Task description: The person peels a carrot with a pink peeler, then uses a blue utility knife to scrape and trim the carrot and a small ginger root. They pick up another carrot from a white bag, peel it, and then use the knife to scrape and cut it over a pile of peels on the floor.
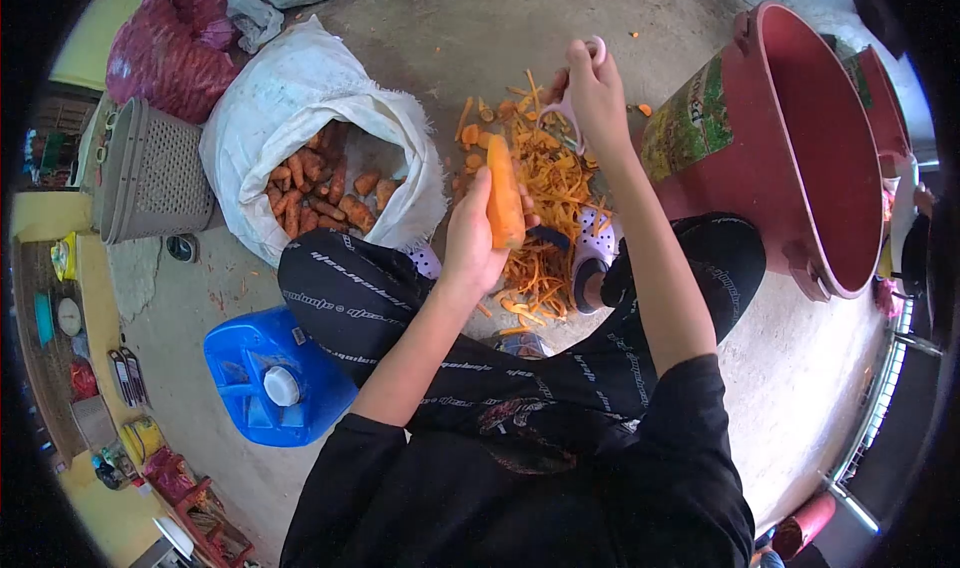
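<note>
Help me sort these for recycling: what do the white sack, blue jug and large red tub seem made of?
White sack: probably woven plastic, matte, judging by its frayed edge. Blue jug: likely hard plastic, slightly glossy, with moulded-looking recesses. Large red tub: apparently rigid plastic, satin, with smooth walls.

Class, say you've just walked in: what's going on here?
The person's left hand holds a bright, peeled-looking carrot, while the right hand holds what looks like a peeler, apart from it. Orange peelings lie on the floor below, and rough, unpeeled carrots sit in an open white sack.
</note>
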Tool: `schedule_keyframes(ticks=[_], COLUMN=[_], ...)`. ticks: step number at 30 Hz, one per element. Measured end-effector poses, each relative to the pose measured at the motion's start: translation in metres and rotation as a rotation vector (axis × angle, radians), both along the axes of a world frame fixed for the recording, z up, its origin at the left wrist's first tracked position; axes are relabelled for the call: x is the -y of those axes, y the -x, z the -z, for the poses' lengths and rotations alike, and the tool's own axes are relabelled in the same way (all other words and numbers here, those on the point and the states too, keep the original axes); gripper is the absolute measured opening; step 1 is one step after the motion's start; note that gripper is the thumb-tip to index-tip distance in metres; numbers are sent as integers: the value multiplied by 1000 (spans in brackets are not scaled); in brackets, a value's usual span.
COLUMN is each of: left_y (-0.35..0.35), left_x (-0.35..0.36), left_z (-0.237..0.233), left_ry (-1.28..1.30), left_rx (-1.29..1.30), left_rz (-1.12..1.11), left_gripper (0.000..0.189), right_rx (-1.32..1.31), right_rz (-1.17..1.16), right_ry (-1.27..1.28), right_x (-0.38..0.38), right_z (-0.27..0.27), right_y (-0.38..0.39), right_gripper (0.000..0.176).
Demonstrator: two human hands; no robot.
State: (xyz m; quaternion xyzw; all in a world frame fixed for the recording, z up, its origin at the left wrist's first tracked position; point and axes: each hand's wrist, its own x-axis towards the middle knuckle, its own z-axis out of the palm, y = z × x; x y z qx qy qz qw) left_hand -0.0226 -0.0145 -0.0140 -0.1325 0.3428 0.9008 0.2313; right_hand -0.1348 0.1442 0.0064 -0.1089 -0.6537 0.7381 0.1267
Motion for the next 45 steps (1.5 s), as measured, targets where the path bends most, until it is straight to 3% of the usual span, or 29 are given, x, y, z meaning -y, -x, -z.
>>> schedule_keyframes(ticks=[6, 7, 10, 19, 22, 25, 28, 32, 37, 41, 44, 45], left_y=[5, 6, 3, 5, 2, 3, 1, -1, 0, 2, -1, -10], left_x=[0, -3, 5, 8, 0, 1, 6, -2, -2, 4, 3, 2], left_z=[-7, -13, -1, 5, -6, 2, 19, -3, -7, 2, 1, 1], left_ry=[-67, -59, -251, -361, -174, -195, -363, -200, -146, -179, -64, -31], left_rx=[175, 231, -20, -64, 13, -76, -213, -100, -85, -110, -58, -67], left_rz=[-90, -126, 25, 69, -59, -42, 81, 1, -111, -52, -47, -5], left_gripper=[27, 26, 33, 31, 21, 26, 30, 32, 31, 31, 31, 31], right_rx=[-4, 13, 59, 59, 116, 181, 227, 237, 332, 287, 291, 203], right_rz=[-126, -123, -140, -147, -54, -48, -247, -286, -173, -275, -114, -148], right_ry=[538, 530, 578, 629, 704, 688, 610, 632, 670, 639, 404, 569], right_x=[27, 32, 49, 53, 55, 52, 47, 47, 52, 49, 49, 41], right_z=[-54, -59, -62, -40, -35, -35, -42, -40, -38, -41, -48, -39], right_y=[-87, -96, -110, -105, -99, -95, -93, -85, -79, -72, -58, -47], right_gripper=[37, 37, 38, 34, 34, 34, 32, 32, 34, 33, 33, 34])
